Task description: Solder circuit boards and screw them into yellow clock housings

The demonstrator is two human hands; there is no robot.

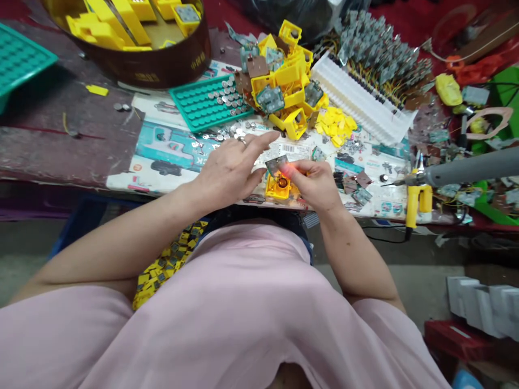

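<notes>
My right hand (316, 181) pinches a small dark grey plate (275, 163) between thumb and fingers, and a red light glows at their tips. Just under the plate, a small yellow plastic housing (278, 187) lies on the table with a round coil-like part inside. My left hand (237, 167) hovers to the left with its fingers stretched out and apart, wearing a ring and holding nothing. Ahead of both hands is a heap of yellow housings (294, 81) mixed with grey plates and brown boards. Loose button cells (239, 131) are scattered beyond my left hand.
A teal tray (190, 108) holds button cells, near a round brown tin (141, 67) of yellow parts. Yellow chips (335, 125) and a white rack (352, 97) of wired grey parts stand right. A soldering iron (466, 168) points in from the right, above a yellow-handled tool (412, 208).
</notes>
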